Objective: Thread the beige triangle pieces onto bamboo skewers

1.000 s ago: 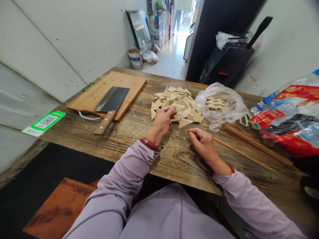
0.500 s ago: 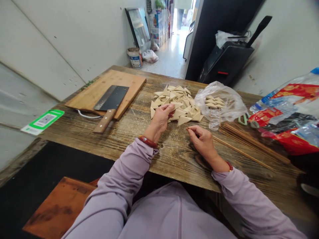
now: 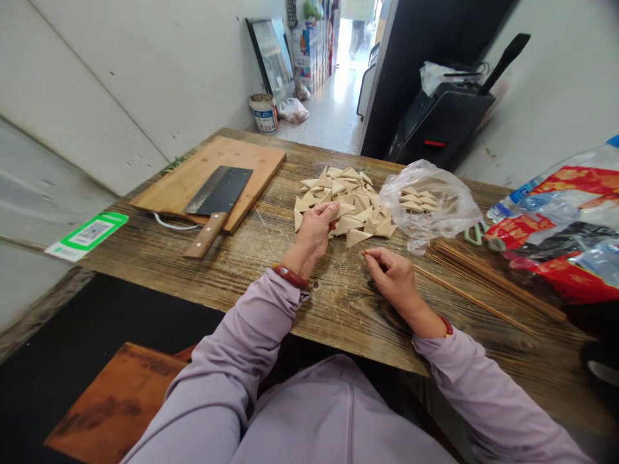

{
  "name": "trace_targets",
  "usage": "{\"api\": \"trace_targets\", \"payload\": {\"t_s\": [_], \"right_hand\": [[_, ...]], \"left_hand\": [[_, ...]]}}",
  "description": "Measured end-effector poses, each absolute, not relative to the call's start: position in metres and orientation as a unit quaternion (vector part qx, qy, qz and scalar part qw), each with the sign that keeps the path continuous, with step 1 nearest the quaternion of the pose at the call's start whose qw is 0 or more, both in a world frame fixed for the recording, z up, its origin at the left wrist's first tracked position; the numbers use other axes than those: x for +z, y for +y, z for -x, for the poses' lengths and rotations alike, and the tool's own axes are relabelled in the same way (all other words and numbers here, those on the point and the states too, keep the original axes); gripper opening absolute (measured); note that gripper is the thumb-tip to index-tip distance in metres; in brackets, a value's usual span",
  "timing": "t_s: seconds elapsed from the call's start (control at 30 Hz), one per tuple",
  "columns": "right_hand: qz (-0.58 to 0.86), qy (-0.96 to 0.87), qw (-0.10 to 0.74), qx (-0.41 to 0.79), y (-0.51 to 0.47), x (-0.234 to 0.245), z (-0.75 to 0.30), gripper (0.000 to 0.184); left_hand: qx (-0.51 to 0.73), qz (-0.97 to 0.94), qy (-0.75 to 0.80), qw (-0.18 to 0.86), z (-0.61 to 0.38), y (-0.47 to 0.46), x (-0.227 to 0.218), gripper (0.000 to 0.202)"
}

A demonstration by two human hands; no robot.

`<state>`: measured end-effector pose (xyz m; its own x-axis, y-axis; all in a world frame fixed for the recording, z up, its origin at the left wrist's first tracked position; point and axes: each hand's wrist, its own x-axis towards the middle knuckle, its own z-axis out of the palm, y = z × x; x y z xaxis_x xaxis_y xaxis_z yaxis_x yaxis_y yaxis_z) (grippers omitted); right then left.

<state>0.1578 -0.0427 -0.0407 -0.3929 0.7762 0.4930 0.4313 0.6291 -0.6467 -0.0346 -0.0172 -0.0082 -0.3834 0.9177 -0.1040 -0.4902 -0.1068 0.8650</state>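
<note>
My left hand (image 3: pixel 313 233) is closed, pinching a flat beige triangular piece (image 3: pixel 345 209) that looks like dried tofu, at the near side of a pile of similar pieces (image 3: pixel 358 187). Just right of it, my right hand (image 3: pixel 393 274) is closed in a pinch on a thin brown skewer (image 3: pixel 363 247), whose short end sticks out past the thumb and forefinger. That end is close to one triangle at the pile's near edge; I cannot tell whether they touch. Beyond my right hand, skewered triangles (image 3: pixel 416 201) lie in a clear plastic bag (image 3: pixel 447 219).
A bundle of skewers (image 3: pixel 498 283) lies at the right, near scissors handles (image 3: pixel 474 233) and red-and-clear packaging (image 3: pixel 575 225). On the left, a cleaver (image 3: pixel 220 193) rests on a wooden cutting board (image 3: pixel 264 158), its handle over the near edge. The wooden table (image 3: pixel 271 283) ends close to my body.
The view has shifted slightly. More of the skewer's short end shows above my right fingertips. My left hand keeps its pinch on the triangle in nearly the same place.
</note>
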Motion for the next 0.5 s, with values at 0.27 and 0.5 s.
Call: {"api": "trace_targets", "payload": {"t_s": [0.27, 0.5], "right_hand": [[0.377, -0.808, 0.406, 0.199, -0.0438, -0.0398, -0.1534, 0.024], [0.386, -0.806, 0.407, 0.189, -0.0443, -0.0411, -0.1492, 0.025]], "left_hand": [[0.719, -0.254, 0.422, 0.490, 0.0339, -0.0168, -0.0127, 0.019], [0.720, -0.264, 0.402, 0.500, 0.0339, -0.0144, -0.0172, 0.022]]}}
